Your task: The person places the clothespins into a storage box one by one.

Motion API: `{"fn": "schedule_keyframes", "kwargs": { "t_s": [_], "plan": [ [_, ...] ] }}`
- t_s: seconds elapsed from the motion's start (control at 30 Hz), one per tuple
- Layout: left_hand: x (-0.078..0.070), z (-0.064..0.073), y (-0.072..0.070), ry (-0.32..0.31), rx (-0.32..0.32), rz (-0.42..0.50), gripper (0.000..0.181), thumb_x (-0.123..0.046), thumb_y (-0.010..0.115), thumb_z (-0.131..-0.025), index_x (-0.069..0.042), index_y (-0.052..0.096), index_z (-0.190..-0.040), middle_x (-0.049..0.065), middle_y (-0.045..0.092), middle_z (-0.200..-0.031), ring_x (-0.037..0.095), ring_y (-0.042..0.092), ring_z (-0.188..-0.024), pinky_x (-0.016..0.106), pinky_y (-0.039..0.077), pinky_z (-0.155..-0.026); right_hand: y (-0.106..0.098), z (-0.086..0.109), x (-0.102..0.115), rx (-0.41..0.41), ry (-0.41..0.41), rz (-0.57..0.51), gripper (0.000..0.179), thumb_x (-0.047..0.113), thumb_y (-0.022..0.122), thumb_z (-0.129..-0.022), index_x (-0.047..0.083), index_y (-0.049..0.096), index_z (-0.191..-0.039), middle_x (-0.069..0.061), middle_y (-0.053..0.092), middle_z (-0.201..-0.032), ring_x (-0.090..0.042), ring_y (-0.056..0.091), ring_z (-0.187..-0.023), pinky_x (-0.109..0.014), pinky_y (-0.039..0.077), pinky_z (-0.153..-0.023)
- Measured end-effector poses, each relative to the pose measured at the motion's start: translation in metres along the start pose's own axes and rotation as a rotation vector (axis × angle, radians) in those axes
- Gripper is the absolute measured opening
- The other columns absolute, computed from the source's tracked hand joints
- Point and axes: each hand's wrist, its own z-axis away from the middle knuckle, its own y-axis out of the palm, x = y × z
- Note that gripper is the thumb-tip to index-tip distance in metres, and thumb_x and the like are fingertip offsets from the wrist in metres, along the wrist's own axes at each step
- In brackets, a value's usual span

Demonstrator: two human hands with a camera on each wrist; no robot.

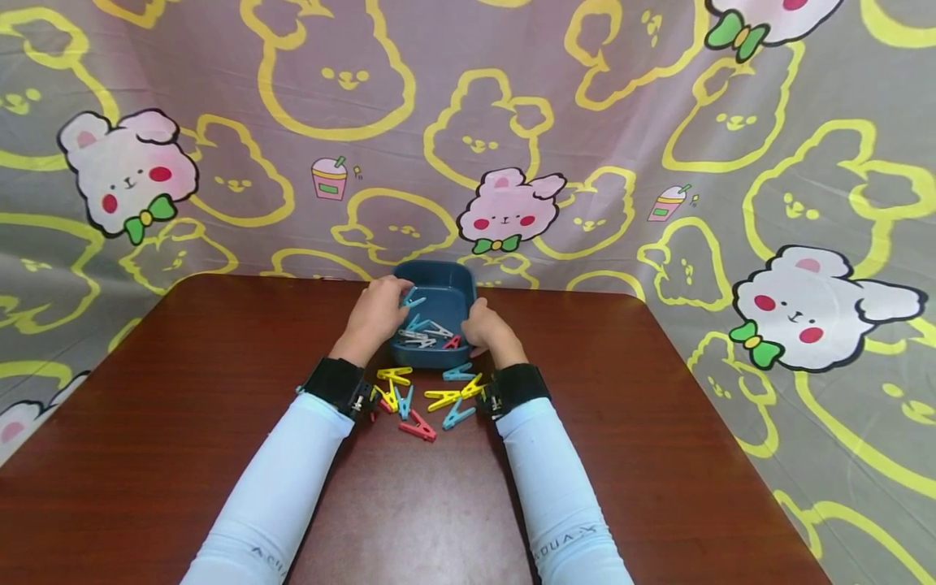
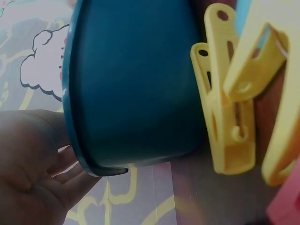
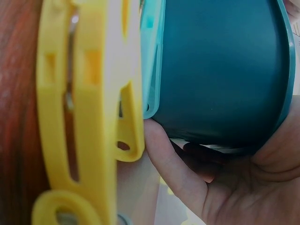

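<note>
A dark blue plastic box (image 1: pixel 439 357) stands toward the far edge of the table. My left hand (image 1: pixel 376 313) holds its left side, fingers at the rim; in the left wrist view that hand (image 2: pixel 37 168) shows beside the rim. My right hand (image 1: pixel 491 327) grips the opposite side, and the right wrist view has a finger (image 3: pixel 171 164) low along the wall. Inside lie several clothespins: grey ones (image 1: pixel 417 339), a red one (image 1: pixel 452 342) and light blue ones, one blue clothespin (image 1: pixel 413 302) right at my left fingertips.
Several loose clothespins lie on the table in front of the box, among them a yellow one (image 1: pixel 395 374), a red one (image 1: pixel 418 426) and a blue one (image 1: pixel 457 415). A patterned curtain (image 1: pixel 512 122) hangs behind the brown table (image 1: pixel 629 422).
</note>
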Motion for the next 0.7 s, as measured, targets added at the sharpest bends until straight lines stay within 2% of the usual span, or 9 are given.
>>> {"fn": "schedule_keyframes", "kwargs": {
  "t_s": [0.2,0.47,0.7],
  "plan": [
    [-0.0029,0.0001,0.0019,0.003,-0.005,-0.061,0.045,-0.004,0.073,-0.1,0.0,0.067,-0.145,0.023,0.069,-0.14,0.04,0.07,-0.128,0.051,0.06,-0.109,0.0009,-0.0015,-0.0004,-0.003,0.002,-0.008,0.08,0.02,0.042,-0.118,0.003,-0.014,-0.172,-0.027,0.043,-0.17,-0.035,0.078,-0.095,-0.043,0.066,-0.092],
    [-0.0051,0.0002,0.004,0.03,-0.028,-0.13,0.043,-0.002,0.072,-0.1,0.0,0.069,-0.143,0.023,0.072,-0.135,0.039,0.072,-0.123,0.049,0.064,-0.102,0.0018,-0.0047,-0.0018,-0.019,-0.006,-0.026,0.079,0.02,0.044,-0.118,0.001,-0.01,-0.173,-0.026,0.041,-0.17,-0.036,0.077,-0.101,-0.041,0.068,-0.087],
    [-0.0036,0.0009,0.008,0.043,-0.059,-0.161,0.038,-0.002,0.075,-0.099,0.001,0.073,-0.137,0.022,0.074,-0.13,0.038,0.073,-0.119,0.048,0.064,-0.101,0.0028,-0.0061,-0.002,-0.018,-0.004,-0.033,0.079,0.019,0.043,-0.118,0.001,-0.011,-0.172,-0.027,0.04,-0.171,-0.038,0.077,-0.104,-0.042,0.067,-0.089]
  ]
}}
